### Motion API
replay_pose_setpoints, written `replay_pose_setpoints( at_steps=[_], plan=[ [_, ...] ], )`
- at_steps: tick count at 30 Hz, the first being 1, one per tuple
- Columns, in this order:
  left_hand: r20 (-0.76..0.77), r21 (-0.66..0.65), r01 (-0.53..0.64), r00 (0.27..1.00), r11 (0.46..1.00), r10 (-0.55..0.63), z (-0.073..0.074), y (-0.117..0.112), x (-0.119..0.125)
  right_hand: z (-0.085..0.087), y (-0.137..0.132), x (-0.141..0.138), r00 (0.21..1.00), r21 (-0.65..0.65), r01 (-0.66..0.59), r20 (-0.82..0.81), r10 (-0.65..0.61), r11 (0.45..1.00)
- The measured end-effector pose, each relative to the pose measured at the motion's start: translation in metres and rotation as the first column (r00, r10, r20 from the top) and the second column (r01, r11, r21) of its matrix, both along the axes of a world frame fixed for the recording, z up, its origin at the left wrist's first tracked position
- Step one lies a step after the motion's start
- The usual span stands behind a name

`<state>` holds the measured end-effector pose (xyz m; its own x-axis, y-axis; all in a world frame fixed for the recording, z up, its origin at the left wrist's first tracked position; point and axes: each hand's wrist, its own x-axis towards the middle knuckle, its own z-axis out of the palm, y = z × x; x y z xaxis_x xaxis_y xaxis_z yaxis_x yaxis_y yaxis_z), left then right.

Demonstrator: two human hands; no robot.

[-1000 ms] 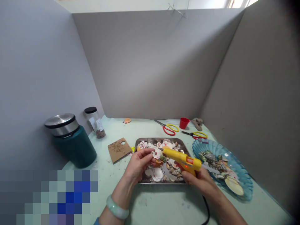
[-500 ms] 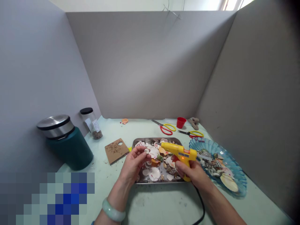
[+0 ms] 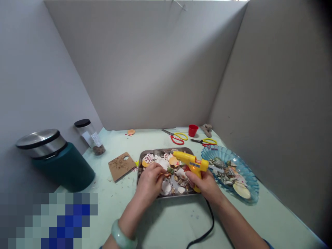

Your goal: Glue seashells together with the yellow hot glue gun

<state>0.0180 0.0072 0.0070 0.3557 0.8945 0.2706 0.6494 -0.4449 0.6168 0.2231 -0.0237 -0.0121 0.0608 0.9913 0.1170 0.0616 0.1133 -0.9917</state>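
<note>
Two hands at work over the tray (image 3: 176, 196), and going by what shows, I'd call you partway in. What's done: the gun (image 3: 186, 158) is picked up, a stick (image 3: 216, 168) pokes out its back end, and the little light (image 3: 193, 168) glows. What's left looks like plenty to me: loose shells (image 3: 162, 162) cover much of the tray, and the dish (image 3: 241, 162) to the tray's right has more. I can't make out glue on any shell, or any two joined, so no clue how many are finished. The board (image 3: 119, 166) left of the tray has brown specks on it.

As for grip, your right hand (image 3: 206, 185) is wrapped snugly round the gun's handle at the tray's front right corner. The barrel slants back and left from your fist, so the nozzle sits over the tray's back half. Your left hand (image 3: 149, 183) bends over the tray's left front, fingers curled nearly together, tips right by an orange bit (image 3: 168, 174) mid-tray. Can't tell if they're pinching anything, since your own hand blocks the view.
</note>
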Motion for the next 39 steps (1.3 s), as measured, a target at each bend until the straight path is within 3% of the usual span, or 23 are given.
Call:
replay_pose_setpoints(
  at_steps=[2, 4, 7, 20, 28, 31, 39],
  plan=[
    [-0.246, -0.076, 0.039, 0.968, 0.996, -0.057, 0.007, -0.002, 0.009, 0.000, -0.001, 0.000, 1.000, -0.006, -0.012, -0.002, 0.012, 1.000],
    [-0.472, -0.131, -0.003, 0.879, 0.991, -0.060, 0.012, -0.002, 0.018, 0.000, -0.001, 0.000, 1.000, -0.002, -0.012, 0.008, 0.012, 1.000],
    [-0.596, -0.127, -0.075, 0.803, 0.989, -0.016, 0.014, 0.004, 0.029, 0.002, -0.001, -0.001, 1.000, 0.007, -0.003, 0.028, 0.003, 1.000],
    [-0.635, -0.081, -0.066, 0.772, 0.994, 0.000, 0.006, 0.023, 0.037, 0.003, -0.003, -0.001, 0.999, 0.020, -0.017, 0.045, 0.016, 1.000],
    [-0.612, -0.045, -0.133, 0.787, 0.990, 0.078, 0.016, 0.025, 0.013, 0.009, -0.005, -0.003, 1.000, -0.008, -0.004, 0.026, 0.004, 1.000],
    [-0.623, -0.055, -0.114, 0.780, 0.992, 0.055, 0.019, 0.024, 0.010, 0.007, -0.005, -0.002, 1.000, -0.002, -0.006, 0.022, 0.006, 1.000],
    [-0.647, -0.060, -0.126, 0.760, 0.990, 0.058, 0.011, 0.024, 0.032, 0.008, -0.005, -0.001, 0.997, 0.015, 0.015, 0.075, -0.016, 1.000]
  ],
)
